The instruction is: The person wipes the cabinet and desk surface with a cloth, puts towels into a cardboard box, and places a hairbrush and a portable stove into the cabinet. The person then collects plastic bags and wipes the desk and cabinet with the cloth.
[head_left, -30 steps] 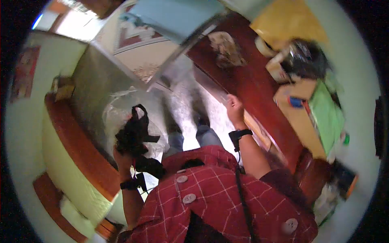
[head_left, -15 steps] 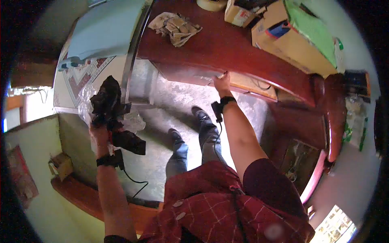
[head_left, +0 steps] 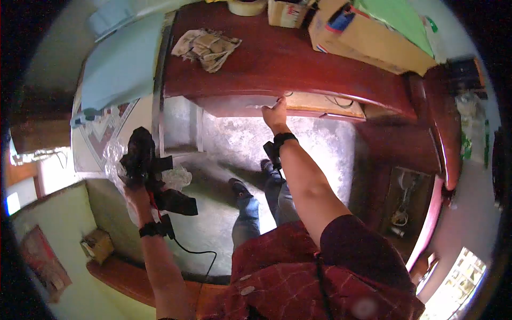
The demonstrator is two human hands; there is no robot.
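My left hand (head_left: 137, 196) is closed around a bundle of black material (head_left: 140, 152) with loose, stiff-looking flaps. A crumpled clear plastic bag (head_left: 113, 160) hangs about the same bundle, and the fingers are partly hidden by it. At the front of the dark red desk (head_left: 277, 64), my right hand (head_left: 276, 114) grips the edge of a partly open drawer (head_left: 320, 105). Its pale wooden inside shows to the right of the hand, with a dark cord-like thing (head_left: 341, 101) in it.
A crumpled cloth (head_left: 208, 49) lies on the desk. Cardboard boxes (head_left: 368, 45) with a green sheet (head_left: 397, 21) stand at its back right. Left of the desk is a patterned surface under a light blue cover (head_left: 125, 64). A red ledge (head_left: 128, 282) runs behind my left arm.
The view has shifted, so the desk sits further left. My right hand is slightly closer to the desk edge, and the visible strip of the drawer's inside looks narrower. The left hand still holds the bundle.
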